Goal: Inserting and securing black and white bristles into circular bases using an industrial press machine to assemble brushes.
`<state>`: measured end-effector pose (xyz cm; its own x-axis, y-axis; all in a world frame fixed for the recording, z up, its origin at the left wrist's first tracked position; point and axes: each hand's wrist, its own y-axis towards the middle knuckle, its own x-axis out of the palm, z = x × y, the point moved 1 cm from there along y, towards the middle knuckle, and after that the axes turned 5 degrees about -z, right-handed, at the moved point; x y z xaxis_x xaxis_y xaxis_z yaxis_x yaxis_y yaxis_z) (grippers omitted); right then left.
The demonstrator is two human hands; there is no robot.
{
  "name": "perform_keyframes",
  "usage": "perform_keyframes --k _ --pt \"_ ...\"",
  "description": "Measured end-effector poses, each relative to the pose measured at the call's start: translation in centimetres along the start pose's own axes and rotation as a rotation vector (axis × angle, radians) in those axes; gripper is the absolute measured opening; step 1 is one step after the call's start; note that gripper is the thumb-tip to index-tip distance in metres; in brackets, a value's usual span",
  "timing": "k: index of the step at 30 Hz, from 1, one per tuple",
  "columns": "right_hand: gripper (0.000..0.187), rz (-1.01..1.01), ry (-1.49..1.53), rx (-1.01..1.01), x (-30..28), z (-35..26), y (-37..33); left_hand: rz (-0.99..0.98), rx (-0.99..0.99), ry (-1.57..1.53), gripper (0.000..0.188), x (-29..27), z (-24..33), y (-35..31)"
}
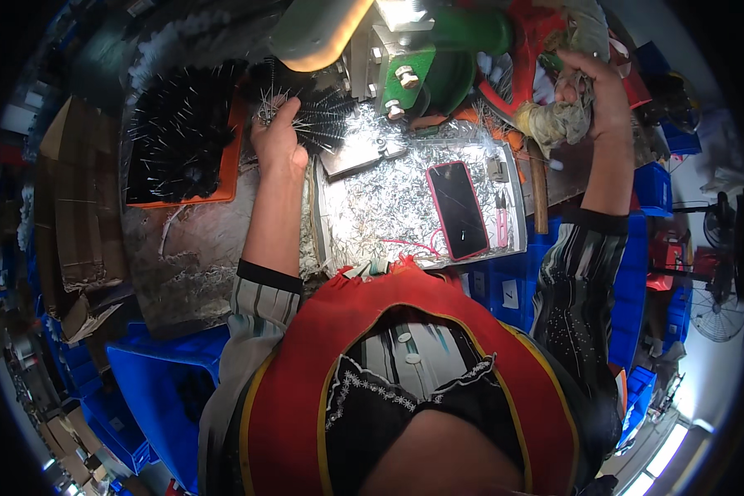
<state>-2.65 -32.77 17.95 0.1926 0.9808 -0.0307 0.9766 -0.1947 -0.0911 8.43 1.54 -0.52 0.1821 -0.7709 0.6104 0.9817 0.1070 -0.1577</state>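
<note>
My left hand [278,142] is closed on a bunch of black-bristled wire brushes [329,120] whose thin metal stems poke out past the fingers. More such brushes [178,136] fill an orange tray [235,161] just left of it. At the upper right, my right hand [593,93] has its fingers curled round a rag-wrapped handle [552,126] beside the red part [524,58] of a machine. The machine's green bolted head [408,81] stands between my hands, above a small metal block [364,155].
A pale tray [372,217] strewn with metal clippings holds a phone [459,211] in a pink case and small pink snips [501,221]. A wooden-handled tool [540,194] lies to its right. Cardboard [91,198] stands left, blue bins [161,372] below. A lamp [318,33] hangs overhead.
</note>
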Motion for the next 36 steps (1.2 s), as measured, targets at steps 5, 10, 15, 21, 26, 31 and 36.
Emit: perform_keyframes --k 5,10,15,21,26,31,36 --pt "0.005 0.263 -0.166 -0.792 1.9 10.9 -0.5 0.000 0.022 -0.005 0.031 0.2 0.2 -0.5" --pt "0.015 0.312 0.321 -0.371 1.7 11.4 0.2 -0.197 -0.066 0.127 0.033 1.0 1.4 -2.7" --pt "0.010 0.280 0.219 -0.369 1.7 7.0 -0.7 -0.349 -0.189 0.120 0.036 1.0 1.9 -3.6" --pt "0.018 0.330 0.062 -0.151 2.2 4.0 -1.4 -0.143 -0.131 -0.107 0.034 -0.4 0.4 -2.4" --pt "0.018 0.329 0.062 -0.141 2.2 3.8 -1.7 -0.044 -0.081 -0.138 0.036 1.8 -0.1 -3.3" --pt "0.019 0.261 0.101 -0.159 1.1 5.5 -1.1 -0.108 -0.059 -0.102 0.036 2.7 -0.3 -3.5" --pt "0.020 0.312 0.051 -0.111 1.4 4.8 -1.2 -0.108 -0.114 -0.055 0.030 2.9 -0.5 -3.5"
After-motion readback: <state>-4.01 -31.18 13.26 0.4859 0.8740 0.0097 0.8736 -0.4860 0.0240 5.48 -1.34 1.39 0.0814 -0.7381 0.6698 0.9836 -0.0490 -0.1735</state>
